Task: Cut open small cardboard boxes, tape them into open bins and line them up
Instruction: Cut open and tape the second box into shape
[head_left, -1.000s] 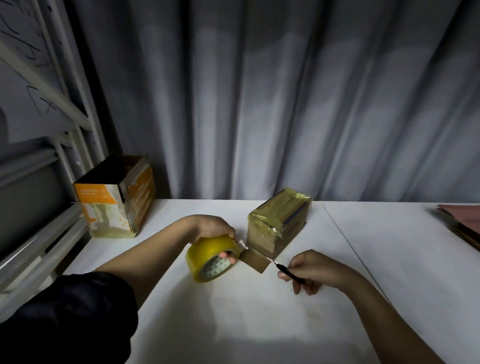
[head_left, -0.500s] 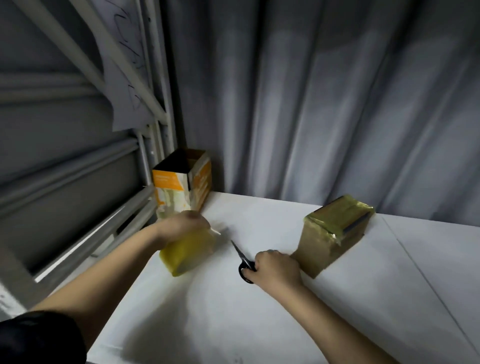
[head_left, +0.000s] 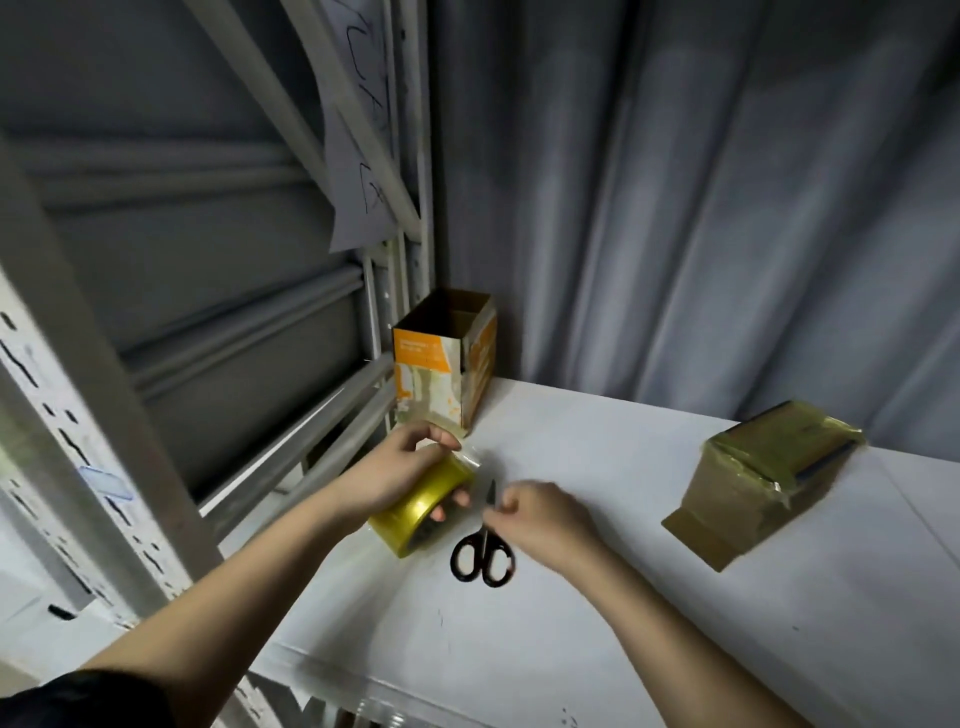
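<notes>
On the white surface (head_left: 623, 597), the taped brown box (head_left: 763, 478) now lies well apart to the right; cutting is done. The open orange bin (head_left: 441, 364) at the back corner shows nothing inside. The left hand (head_left: 405, 467) grips the tape roll (head_left: 421, 509); the right hand (head_left: 540, 514), fingers curled, has just set down the scissors (head_left: 483, 556)

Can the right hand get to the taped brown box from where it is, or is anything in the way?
Probably yes. The right hand hovers by the scissors, holding nothing I can make out, and only bare white table lies between it and the taped brown box further right. The left hand grips the tape roll, clear of that path.
</notes>
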